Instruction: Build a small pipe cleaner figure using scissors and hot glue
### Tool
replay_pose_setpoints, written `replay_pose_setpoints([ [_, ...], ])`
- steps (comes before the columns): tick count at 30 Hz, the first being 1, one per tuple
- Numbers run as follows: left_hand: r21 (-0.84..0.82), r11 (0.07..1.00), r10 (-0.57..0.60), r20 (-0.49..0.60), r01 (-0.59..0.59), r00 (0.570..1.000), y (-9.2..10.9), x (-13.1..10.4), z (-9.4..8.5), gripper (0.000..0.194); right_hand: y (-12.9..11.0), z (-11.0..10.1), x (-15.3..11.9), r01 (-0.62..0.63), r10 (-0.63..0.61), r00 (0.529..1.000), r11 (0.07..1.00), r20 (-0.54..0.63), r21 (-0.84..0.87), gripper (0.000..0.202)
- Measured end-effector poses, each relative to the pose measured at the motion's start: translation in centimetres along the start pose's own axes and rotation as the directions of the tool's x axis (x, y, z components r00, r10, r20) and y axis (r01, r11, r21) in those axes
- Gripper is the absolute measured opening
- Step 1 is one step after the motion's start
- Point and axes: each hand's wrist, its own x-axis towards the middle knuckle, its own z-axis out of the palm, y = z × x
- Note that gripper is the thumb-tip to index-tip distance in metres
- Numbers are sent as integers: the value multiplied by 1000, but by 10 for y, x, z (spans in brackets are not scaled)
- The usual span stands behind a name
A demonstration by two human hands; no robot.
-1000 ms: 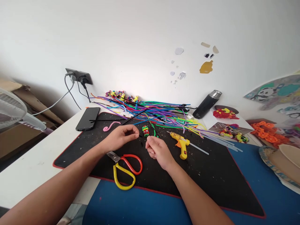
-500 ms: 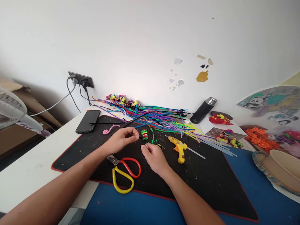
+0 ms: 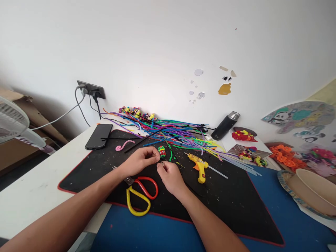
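Fingers (image 3: 155,161) on your left hand (image 3: 139,161) curl into a near-closed pinch, and those on your right hand (image 3: 172,177) do the same just below and beside them; I cannot tell whether either grips a small dark piece against the dark mat (image 3: 228,199). One red-and-green figure (image 3: 162,152) sits on the mat just beyond your fingertips; whether you touch it, I cannot tell.

For fine work like this, I would pinch lightly, brace both wrists, and tilt your fingers so they do not hide the contact point.

Around the figure, count a few green scraps (image 3: 171,154), one glue gun (image 3: 201,167) to its right with one stick (image 3: 219,171) in its back, one pair of scissors (image 3: 130,181) partly beneath your left wrist, and one pink curl (image 3: 121,147). Farther out are one phone (image 3: 99,136), one flask (image 3: 225,126), what look like three bright little figures (image 3: 136,112) by the wall, and a heap of coloured strands (image 3: 168,128) too tangled to number.
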Motion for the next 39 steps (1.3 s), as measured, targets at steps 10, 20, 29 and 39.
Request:
replay_pose_setpoints([
  [10,-17,1000,-25,-18,25,1000,-1,1,3,45,-2,0,1,28,-28,1000,1000,11,-10,37],
  [20,9,1000,-23,-21,23,1000,2,1,3,46,-2,0,1,-33,28,999,988,38,149,40],
  [29,26,999,-21,-71,23,997,-7,1,-4,42,-2,-17,-1,-133,6,980,757,196,640,52],
  [39,492,841,330,-132,-227,935,-6,-7,-1,18,-2,-18,1,-201,99,976,742,192,640,53],
])
